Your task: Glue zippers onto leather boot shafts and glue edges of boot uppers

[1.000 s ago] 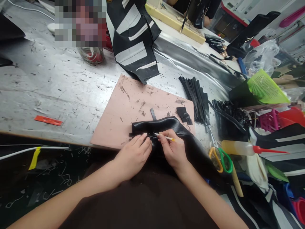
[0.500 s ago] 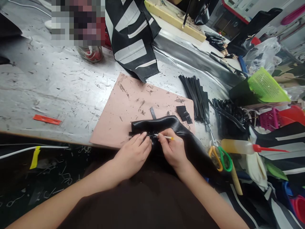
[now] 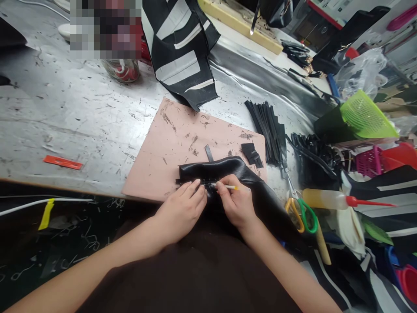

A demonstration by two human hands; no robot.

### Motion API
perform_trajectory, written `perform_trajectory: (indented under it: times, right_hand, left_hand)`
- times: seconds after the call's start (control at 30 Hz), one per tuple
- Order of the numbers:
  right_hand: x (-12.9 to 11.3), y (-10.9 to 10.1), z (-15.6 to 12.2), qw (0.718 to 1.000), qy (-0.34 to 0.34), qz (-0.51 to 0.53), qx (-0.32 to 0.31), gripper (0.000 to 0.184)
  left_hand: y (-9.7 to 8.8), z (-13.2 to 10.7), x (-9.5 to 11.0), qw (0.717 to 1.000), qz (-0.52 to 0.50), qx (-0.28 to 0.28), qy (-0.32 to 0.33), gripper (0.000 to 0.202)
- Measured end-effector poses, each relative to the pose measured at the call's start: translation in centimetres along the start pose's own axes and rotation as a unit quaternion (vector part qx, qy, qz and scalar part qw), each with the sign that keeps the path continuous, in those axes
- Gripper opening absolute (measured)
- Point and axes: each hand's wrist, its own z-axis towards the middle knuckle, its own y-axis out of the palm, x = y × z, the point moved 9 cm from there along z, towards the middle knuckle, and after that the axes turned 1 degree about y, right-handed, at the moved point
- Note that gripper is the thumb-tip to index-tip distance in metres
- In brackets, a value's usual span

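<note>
Your glossy black leather piece (image 3: 228, 169) lies on the stained pink board (image 3: 182, 139) at the near edge of the scratched metal bench (image 3: 81, 117). Your left hand (image 3: 182, 208) presses it, fingers flat; your right hand (image 3: 237, 204) pinches a thin white stick (image 3: 228, 187).

Brightly, evenly lit from overhead, with faint shadows only; soft sheen across the metal table (image 3: 81, 117) (harder glare toward its far side); dull gleam on the black leather piece (image 3: 224, 167); sharp at centre, bowed and stretched toward the edges; 1 pixelated patch upper left.
</note>
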Motion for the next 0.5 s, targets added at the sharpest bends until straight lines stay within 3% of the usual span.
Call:
perform_trajectory:
  times: [0.17,0.27,0.4,0.5]
  right_hand:
    - [0.5,-0.1,0.1,0.999,0.024,0.022,-0.003,0.018]
    - [0.7,-1.2,-0.1,0.997,0.04,0.052,0.033,0.018]
    - [-1.2,-4.6,-1.5,0.992,0.024,0.062,0.109,0.012]
    - [-2.8,-8.8,-2.7,0.985,-0.01,0.059,0.159,0.009]
  left_hand:
    - [0.0,0.0,0.0,1.0,-0.006,-0.003,-0.001,0.034]
    - [-0.3,0.1,0.0,1.0,-0.006,0.004,-0.002,0.033]
    - [-0.1,0.1,-0.1,1.0,-0.007,-0.001,-0.001,0.034]
    - [0.3,-0.1,-0.3,1.0,-0.023,-0.016,-0.001,0.035]
